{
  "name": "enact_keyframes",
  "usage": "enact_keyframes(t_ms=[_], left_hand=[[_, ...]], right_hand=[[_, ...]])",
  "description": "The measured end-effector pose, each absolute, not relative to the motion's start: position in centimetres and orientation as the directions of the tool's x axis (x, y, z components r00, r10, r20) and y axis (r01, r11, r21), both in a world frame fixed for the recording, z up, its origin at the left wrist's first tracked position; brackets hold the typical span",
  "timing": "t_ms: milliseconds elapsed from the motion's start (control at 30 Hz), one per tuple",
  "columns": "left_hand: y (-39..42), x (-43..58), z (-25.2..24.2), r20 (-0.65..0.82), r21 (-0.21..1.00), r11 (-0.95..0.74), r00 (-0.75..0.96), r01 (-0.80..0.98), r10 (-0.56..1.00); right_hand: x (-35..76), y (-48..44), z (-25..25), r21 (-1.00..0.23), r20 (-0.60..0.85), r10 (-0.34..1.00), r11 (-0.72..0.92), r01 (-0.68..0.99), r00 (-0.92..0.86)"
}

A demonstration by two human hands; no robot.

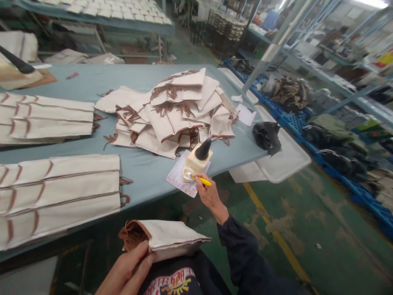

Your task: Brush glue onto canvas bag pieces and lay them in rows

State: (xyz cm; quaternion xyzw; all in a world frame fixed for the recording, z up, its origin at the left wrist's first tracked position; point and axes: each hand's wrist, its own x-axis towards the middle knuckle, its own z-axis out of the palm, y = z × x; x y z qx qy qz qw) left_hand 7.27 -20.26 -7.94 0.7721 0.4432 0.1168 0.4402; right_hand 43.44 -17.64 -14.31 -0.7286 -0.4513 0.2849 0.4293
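Observation:
My left hand (130, 268) grips the open end of a cream fabric pouch (175, 235) with brown trim, held in front of my body. Brown cord or lining bunches at its mouth. Between the fingers of my right hand (210, 194) is a small yellow-handled brush (203, 180). Its tip reaches into the mouth of a cream plastic container (196, 159) with a black cone-shaped end, lying on a stained white card (176, 175) at the table edge. Whatever is inside the container is hard to make out.
A heap of similar pouches (175, 104) lies on the blue-grey table (147, 190). Overlapping rows of pouches (61, 184) stretch along its left side. A black bundle (266, 137) sits at the right corner, by a white plastic tray (288, 159).

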Motion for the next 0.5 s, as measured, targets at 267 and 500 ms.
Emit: enact_keyframes(t_ms=[267,500], left_hand=[[-23.3,8.7,-7.8,-0.157,0.788,-0.164,0.451,0.594,0.879],[-23.9,10.5,-5.9,-0.244,0.818,-0.028,0.391,0.574,0.887]], right_hand=[[45.6,-14.7,-16.6,-0.76,-0.044,0.958,-0.216,0.613,0.283],[45.8,-13.3,-16.0,-0.707,-0.043,0.975,-0.183,0.683,0.216]])
